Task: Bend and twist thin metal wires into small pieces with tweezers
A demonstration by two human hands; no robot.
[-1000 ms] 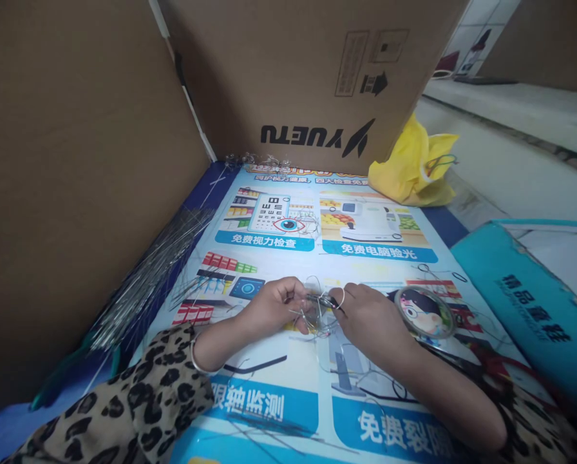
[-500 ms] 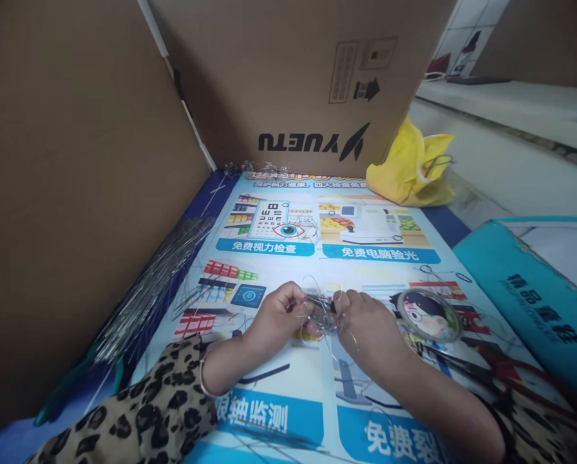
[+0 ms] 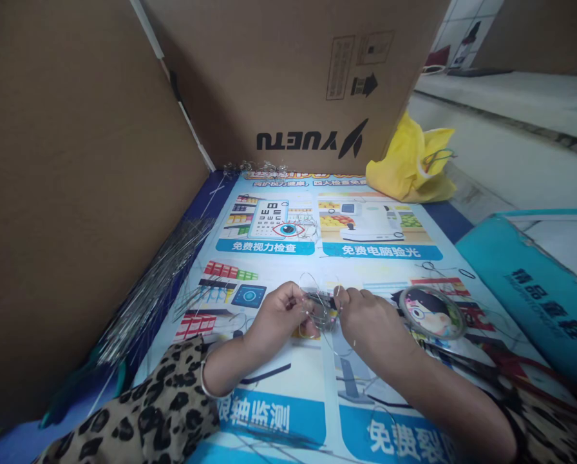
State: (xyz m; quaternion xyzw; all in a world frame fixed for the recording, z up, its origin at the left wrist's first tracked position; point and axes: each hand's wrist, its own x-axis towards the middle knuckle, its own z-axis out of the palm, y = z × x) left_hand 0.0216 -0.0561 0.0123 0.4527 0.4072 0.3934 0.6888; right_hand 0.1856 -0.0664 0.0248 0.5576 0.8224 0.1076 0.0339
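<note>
Looped wire [image 3: 325, 318], in left hand [image 3: 279, 316], beside right hand [image 3: 368, 323]

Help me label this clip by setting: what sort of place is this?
Probably a makeshift indoor handwork spot: a bundle of thin wires lies at left, cardboard walls stand at the back and left, and wirework sits between the left hand and right hand.

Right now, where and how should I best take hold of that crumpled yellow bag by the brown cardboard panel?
Grab the crumpled yellow bag probably by its loose upper folds, coming from above on the near side: they peak upward, while the brown cardboard panel stands behind its left side.
</note>
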